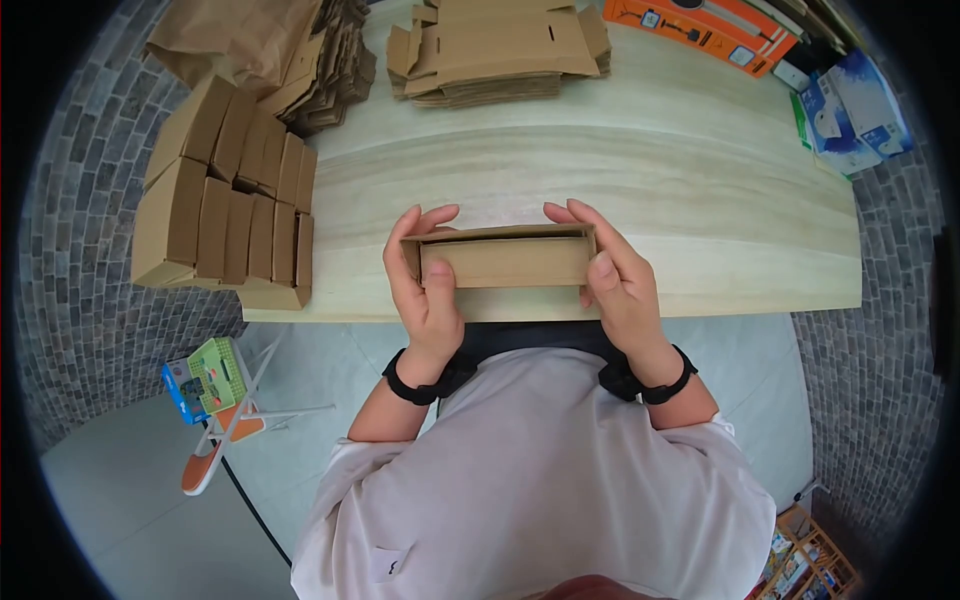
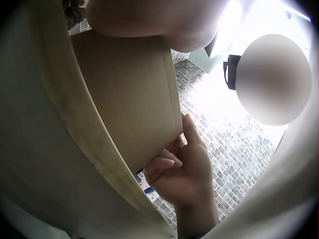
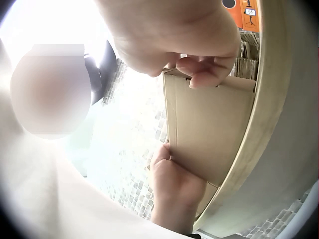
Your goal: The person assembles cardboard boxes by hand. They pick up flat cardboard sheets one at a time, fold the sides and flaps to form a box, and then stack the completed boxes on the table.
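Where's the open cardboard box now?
In the head view, the open cardboard box is central, by the near edge of the wood-grain table, held between the left hand and right hand.

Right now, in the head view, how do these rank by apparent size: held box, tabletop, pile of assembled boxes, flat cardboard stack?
Largest to smallest:
1. Tabletop
2. Pile of assembled boxes, at left
3. Flat cardboard stack, reaching the top edge
4. Held box
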A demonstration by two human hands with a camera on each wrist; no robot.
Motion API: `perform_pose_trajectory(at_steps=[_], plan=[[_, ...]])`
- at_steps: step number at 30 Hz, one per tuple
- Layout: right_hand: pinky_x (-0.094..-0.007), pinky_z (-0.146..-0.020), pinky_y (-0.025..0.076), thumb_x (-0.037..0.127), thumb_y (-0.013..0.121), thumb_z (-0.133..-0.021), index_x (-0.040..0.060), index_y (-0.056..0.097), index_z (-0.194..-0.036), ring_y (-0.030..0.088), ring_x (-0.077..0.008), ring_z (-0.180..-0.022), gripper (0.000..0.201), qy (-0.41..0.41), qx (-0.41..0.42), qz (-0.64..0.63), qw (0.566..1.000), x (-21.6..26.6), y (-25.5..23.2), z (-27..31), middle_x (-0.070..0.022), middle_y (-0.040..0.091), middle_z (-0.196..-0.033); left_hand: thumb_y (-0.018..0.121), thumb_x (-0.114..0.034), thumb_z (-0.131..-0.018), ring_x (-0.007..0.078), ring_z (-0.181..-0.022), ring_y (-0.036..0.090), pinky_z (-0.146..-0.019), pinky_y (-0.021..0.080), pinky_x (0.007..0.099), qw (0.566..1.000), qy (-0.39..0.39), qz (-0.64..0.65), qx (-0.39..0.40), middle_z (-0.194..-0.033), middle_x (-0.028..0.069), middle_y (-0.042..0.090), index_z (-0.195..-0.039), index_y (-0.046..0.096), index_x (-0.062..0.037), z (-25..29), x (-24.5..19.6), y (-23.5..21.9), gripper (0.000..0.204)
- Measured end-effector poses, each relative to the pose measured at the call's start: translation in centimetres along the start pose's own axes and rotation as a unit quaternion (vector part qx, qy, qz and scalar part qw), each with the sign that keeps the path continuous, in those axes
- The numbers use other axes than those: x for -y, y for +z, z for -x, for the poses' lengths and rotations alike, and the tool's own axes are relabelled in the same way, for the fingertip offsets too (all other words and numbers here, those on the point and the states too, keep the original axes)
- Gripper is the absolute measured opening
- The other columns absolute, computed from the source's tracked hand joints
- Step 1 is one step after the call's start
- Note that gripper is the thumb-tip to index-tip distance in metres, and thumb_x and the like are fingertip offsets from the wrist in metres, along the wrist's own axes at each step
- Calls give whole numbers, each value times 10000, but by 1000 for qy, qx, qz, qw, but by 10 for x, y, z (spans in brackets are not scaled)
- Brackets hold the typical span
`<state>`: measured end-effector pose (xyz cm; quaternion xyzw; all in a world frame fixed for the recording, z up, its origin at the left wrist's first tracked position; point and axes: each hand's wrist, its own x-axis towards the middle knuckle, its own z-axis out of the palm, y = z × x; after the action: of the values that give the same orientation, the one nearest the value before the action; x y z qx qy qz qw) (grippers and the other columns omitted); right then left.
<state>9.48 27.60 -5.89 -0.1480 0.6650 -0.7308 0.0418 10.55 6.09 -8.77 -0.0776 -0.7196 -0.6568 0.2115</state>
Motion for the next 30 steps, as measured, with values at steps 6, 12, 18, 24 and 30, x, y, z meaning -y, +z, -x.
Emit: perform_pose_trajectory(at_steps=[6,12,18,24,30], plan=[[-236,-879,418,446,526,-1031,20,532,-1401,522,-97,-981,564,59,-7,-2,998,4,-1,2,-83,630,-1246,457,-217,-1005,224,-1045,575,-971,446,379,999,27,-19,0,-1330,224,546,-1465,320,-19,-1,1,2,520],[-222,-737,420,369,567,-1016,15,568,-1347,484,-68,-783,485,41,-30,7,999,-1,2,4,-33,620,-1131,465,-240,-1016,222,-1035,590,-941,468,373,999,37,-20,2,-1331,217,546,-1473,323,-7,0,3,1,532],[-222,-615,380,430,606,-966,16,580,-1335,410,-42,-658,555,-22,-51,71,996,-14,-2,5,-66,630,-1198,465,-254,-1023,218,-1025,594,-930,475,366,999,47,-25,8,-1335,212,542,-1474,328,1,-1,3,2,536],[-203,-607,423,432,569,-983,16,575,-1350,518,-55,-720,555,-22,-14,-20,999,-5,-5,3,-92,627,-1267,458,-263,-1029,215,-1014,594,-925,475,365,999,48,-23,5,-1325,211,547,-1473,329,4,0,5,2,534],[-199,-584,463,442,556,-995,20,576,-1350,542,-57,-740,552,17,-17,-26,999,-3,-4,4,-94,634,-1290,452,-257,-1030,216,-1009,593,-927,473,368,998,51,-28,12,-1318,212,550,-1472,328,4,-1,5,1,528]])
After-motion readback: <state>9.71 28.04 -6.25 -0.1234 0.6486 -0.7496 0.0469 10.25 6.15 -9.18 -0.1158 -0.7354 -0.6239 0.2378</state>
